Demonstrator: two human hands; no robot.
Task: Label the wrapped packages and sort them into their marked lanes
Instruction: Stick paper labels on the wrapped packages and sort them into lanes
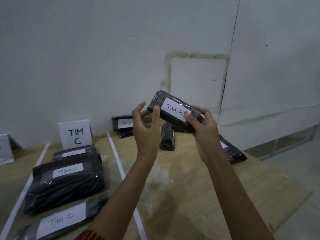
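Note:
I hold a black wrapped package (161, 103) with a white label reading "TIM B" up in the air over the right lane. My right hand (202, 125) grips its right end, thumb on the label's edge. My left hand (147, 123) is at its left end, with the thumb on the top face and the fingers spread. Behind it several black packages lie in the right lane: one labelled "TIM B" (122, 124) by the wall, one on its edge (167, 137), and one (232, 151) partly hidden by my right forearm.
White tape strips (116, 158) divide the wooden tabletop (190, 187) into lanes. The middle lane has a standing "TIM C" sign (75, 134) and three "TIM C" packages (65, 179). Another sign (5, 149) stands at far left. The table's right edge drops to the floor.

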